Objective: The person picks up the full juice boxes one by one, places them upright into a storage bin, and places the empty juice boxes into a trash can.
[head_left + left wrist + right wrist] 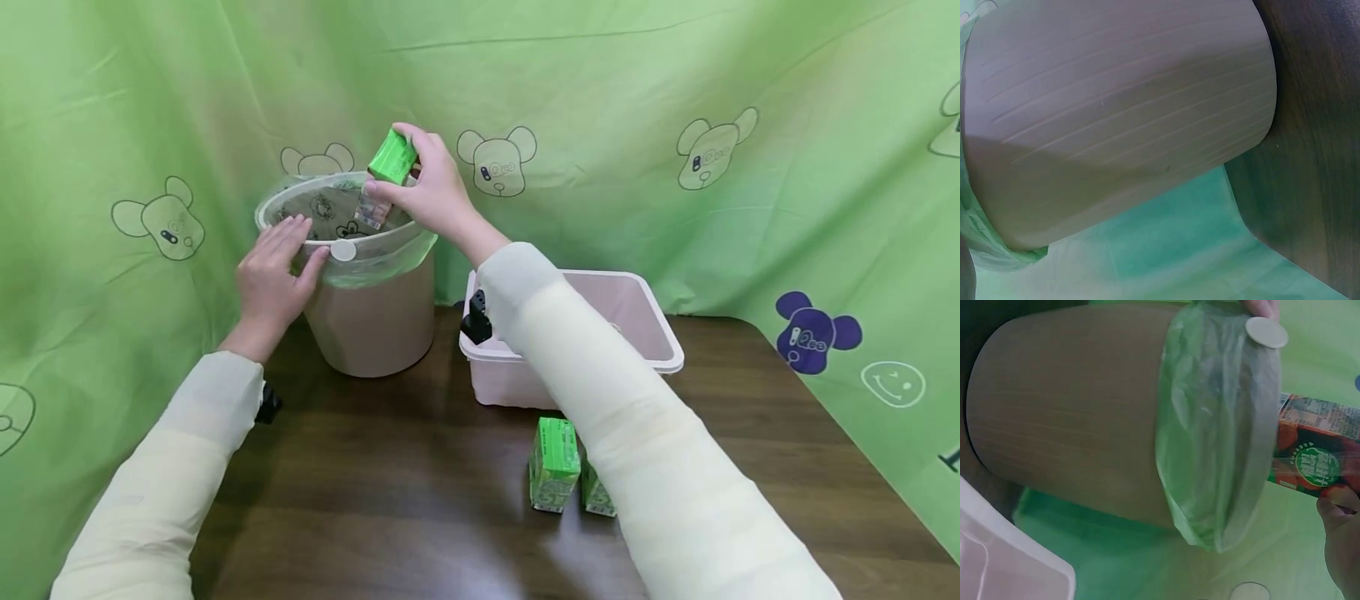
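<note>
My right hand [433, 185] grips a juice carton [393, 158] with a green top, held tilted over the mouth of a pinkish trash can [375, 321]. Red fruit pictures and a round green label mark the carton [1313, 453] in the right wrist view, its lower end overlapping the can's rim. My left hand [273, 271] rests on the near left of the white rim, fingers straight over the edge and thumb beside the round white tab [343, 250]. A thin green bag [1200, 425] lines the can and folds down outside it.
A pale pink bin [506, 379] stands right of the can, partly behind my right sleeve. In front of it are a green carton [555, 467] and a second carton [597, 493], half hidden by the sleeve. Green curtain [600, 108] hangs behind the brown table [390, 500].
</note>
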### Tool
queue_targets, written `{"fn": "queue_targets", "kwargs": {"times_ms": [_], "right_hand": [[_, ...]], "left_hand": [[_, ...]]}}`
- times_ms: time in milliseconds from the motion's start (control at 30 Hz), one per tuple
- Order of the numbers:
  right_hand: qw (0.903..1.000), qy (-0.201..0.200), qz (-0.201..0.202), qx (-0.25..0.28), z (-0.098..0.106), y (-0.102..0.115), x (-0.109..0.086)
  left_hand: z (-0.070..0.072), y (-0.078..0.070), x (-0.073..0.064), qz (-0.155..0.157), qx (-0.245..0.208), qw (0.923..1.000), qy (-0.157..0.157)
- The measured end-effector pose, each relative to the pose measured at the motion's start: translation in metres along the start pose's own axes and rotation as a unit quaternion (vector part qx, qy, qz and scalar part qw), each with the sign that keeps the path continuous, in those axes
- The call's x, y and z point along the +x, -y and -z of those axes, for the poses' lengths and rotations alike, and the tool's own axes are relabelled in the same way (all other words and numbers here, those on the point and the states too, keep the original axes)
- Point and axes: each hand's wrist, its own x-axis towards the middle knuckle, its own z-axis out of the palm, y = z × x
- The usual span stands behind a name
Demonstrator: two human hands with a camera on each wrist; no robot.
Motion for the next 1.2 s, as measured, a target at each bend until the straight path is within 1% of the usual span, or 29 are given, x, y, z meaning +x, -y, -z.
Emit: {"fn": "queue_targets", "kwargs": {"times_ms": [67,200,333,500,567,800,1000,1200], "right_hand": [[0.9997,0.008,-0.012,-0.019,-0.003,-0.002,0.001],[0.9989,0.017,-0.027,-0.034,-0.008,-0.004,0.002],[0.9983,0.026,-0.031,-0.043,-0.015,-0.006,0.002],[0.9970,0.037,-0.038,-0.057,-0.024,-0.007,0.003],[0.9961,0.041,-0.040,-0.067,-0.025,-0.007,0.003],[0.9902,0.067,-0.045,-0.114,-0.026,-0.011,0.004],[0.9859,0.078,-0.055,-0.137,-0.028,-0.012,0.004],[0.9813,0.096,-0.054,-0.158,-0.029,-0.011,0.004]], "left_hand": [[-0.001,0.000,0.000,-0.003,0.000,1.0000,0.001],[-0.002,-0.002,0.002,-0.007,0.003,1.0000,0.004],[-0.001,-0.002,0.002,-0.001,0.001,1.0000,0.007],[0.001,0.000,0.000,0.002,-0.002,1.0000,-0.003],[0.002,0.000,0.000,-0.002,0.001,1.0000,-0.003],[0.005,-0.001,0.001,-0.006,0.013,0.9998,0.011],[0.004,-0.002,0.001,-0.007,0.012,0.9998,0.016],[0.003,-0.003,0.001,-0.004,0.013,0.9998,0.017]]}}
